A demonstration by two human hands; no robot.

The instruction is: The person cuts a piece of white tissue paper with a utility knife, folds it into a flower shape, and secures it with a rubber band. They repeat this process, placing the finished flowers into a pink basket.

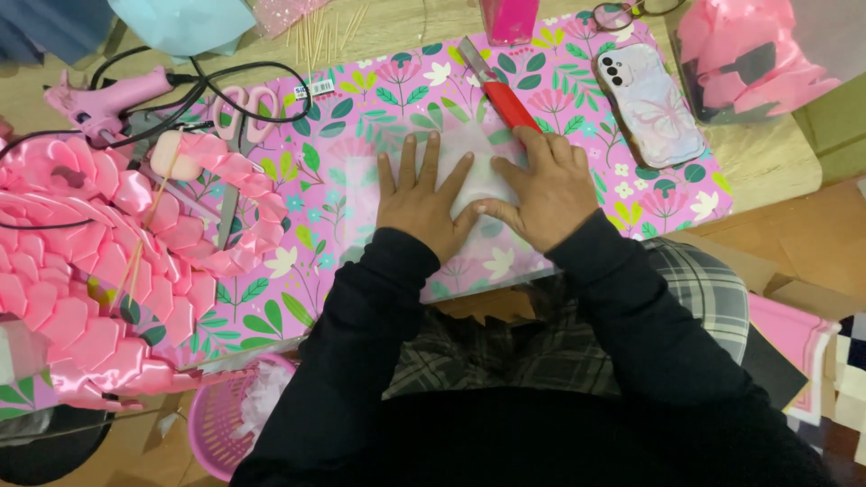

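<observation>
My left hand (419, 197) lies flat, fingers spread, on a clear plastic sheet (361, 207) that covers pink floral wrapping paper (361, 99) on the table. My right hand (547, 185) presses down beside it, fingers curled over a white folded piece (476, 185) under the sheet. A red utility knife (498, 93) lies just beyond my right hand's fingertips, blade pointing away. Both sleeves are black.
Pink ribbon petals (81, 280) pile up at the left, with pink scissors (242, 117), a pink glue gun (108, 95) and its black cord. A phone (648, 104) lies at the right, a pink bag (758, 54) behind it. A pink basket (236, 415) sits below the table edge.
</observation>
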